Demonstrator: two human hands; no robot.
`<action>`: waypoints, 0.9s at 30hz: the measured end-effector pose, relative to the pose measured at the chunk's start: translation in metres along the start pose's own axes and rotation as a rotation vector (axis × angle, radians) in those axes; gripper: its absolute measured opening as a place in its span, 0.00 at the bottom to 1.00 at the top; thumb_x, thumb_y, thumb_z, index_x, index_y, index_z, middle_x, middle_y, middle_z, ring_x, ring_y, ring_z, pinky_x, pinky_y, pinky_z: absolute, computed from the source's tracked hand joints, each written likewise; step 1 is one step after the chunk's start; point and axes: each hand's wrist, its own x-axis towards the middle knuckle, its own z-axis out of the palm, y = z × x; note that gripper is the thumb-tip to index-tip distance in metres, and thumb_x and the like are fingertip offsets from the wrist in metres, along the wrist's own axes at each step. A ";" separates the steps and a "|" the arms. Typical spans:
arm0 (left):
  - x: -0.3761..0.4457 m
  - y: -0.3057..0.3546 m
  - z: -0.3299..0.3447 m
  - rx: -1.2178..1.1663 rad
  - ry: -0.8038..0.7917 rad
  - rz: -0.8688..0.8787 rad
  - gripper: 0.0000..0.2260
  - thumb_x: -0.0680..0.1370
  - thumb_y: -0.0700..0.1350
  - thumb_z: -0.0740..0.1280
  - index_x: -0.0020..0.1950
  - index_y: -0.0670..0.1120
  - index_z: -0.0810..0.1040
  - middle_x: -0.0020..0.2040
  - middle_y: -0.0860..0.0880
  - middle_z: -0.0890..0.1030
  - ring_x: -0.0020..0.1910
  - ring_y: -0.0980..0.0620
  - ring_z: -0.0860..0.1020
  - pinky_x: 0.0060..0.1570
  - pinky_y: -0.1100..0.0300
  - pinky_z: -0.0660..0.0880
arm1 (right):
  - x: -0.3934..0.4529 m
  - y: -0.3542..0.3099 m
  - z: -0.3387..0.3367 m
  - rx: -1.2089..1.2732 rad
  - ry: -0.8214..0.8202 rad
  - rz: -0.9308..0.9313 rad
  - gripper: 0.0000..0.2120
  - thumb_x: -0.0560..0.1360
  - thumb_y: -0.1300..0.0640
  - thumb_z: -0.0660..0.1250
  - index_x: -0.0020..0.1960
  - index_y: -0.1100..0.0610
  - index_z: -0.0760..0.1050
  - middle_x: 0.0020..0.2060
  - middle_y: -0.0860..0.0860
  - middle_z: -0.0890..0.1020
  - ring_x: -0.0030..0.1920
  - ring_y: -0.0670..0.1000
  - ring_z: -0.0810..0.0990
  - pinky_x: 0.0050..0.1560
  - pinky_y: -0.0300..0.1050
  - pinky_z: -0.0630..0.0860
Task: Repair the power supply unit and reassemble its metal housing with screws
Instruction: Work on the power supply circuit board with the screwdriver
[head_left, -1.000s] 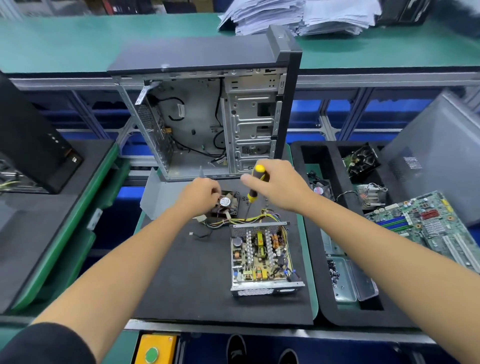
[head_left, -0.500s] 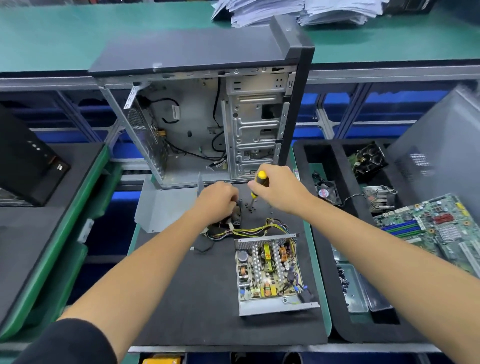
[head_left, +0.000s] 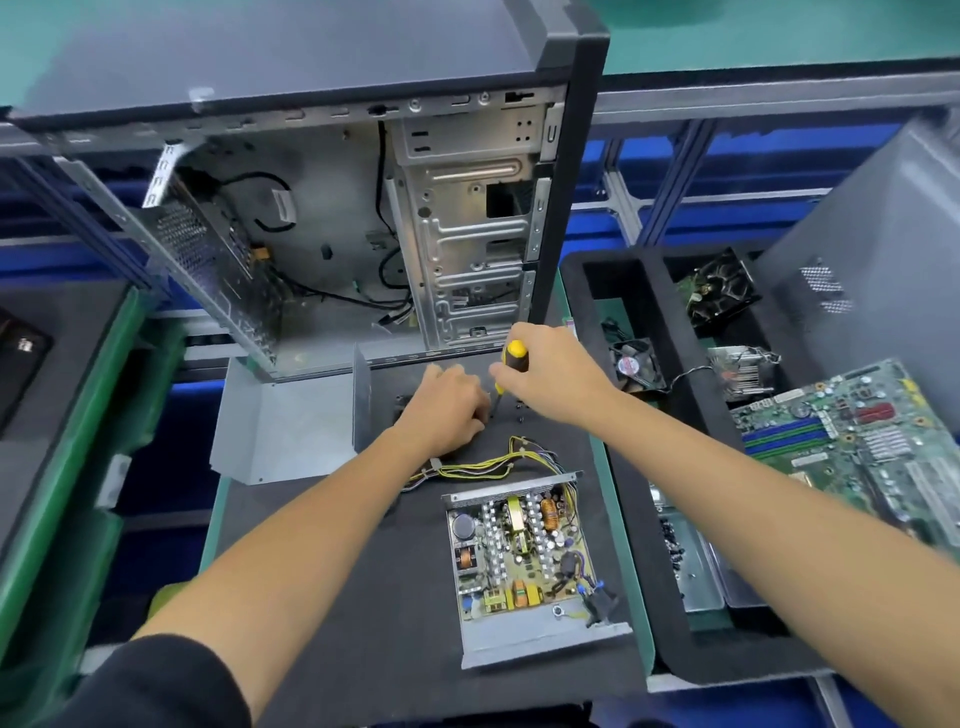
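The open power supply unit (head_left: 524, 561) lies on the black mat, its circuit board bare, with yellow and black wires (head_left: 488, 460) running from it toward my hands. My left hand (head_left: 447, 408) is closed over the small black fan at the wires' far end, hiding most of it. My right hand (head_left: 550, 376) grips a yellow-and-black screwdriver (head_left: 515, 356), held upright with its tip down beside my left hand. The grey metal housing cover (head_left: 283, 426) lies to the left. A few small dark screws (head_left: 521, 407) sit on the mat under my right hand.
An open computer case (head_left: 363, 218) stands behind the mat. A black foam tray (head_left: 623, 467) on the right holds fans, a heatsink, a motherboard (head_left: 862, 441) and a metal dish of screws (head_left: 685, 566). A grey side panel (head_left: 883, 244) leans at the far right.
The view has shifted, so the unit sits lower and more to the right in view. My left hand has closed further over the fan. The screwdriver stays upright beside it.
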 end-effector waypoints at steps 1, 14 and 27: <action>-0.001 0.000 0.000 0.010 -0.003 0.012 0.05 0.75 0.46 0.67 0.46 0.53 0.82 0.48 0.52 0.78 0.51 0.48 0.70 0.49 0.52 0.63 | 0.000 0.000 0.001 0.000 -0.004 -0.004 0.11 0.74 0.51 0.67 0.37 0.53 0.69 0.33 0.51 0.77 0.37 0.54 0.76 0.35 0.44 0.69; -0.004 0.008 0.006 0.075 -0.001 -0.029 0.08 0.77 0.41 0.64 0.41 0.52 0.71 0.46 0.49 0.76 0.50 0.48 0.69 0.48 0.53 0.60 | -0.014 -0.006 -0.006 0.029 -0.026 -0.054 0.11 0.74 0.51 0.68 0.38 0.55 0.71 0.32 0.50 0.76 0.35 0.52 0.74 0.33 0.45 0.70; -0.014 0.017 0.001 -0.212 0.152 -0.107 0.08 0.74 0.35 0.64 0.44 0.48 0.72 0.37 0.54 0.72 0.45 0.47 0.73 0.43 0.56 0.61 | -0.047 -0.006 -0.021 0.089 0.108 -0.069 0.10 0.74 0.51 0.68 0.42 0.58 0.74 0.35 0.53 0.79 0.38 0.54 0.77 0.38 0.53 0.77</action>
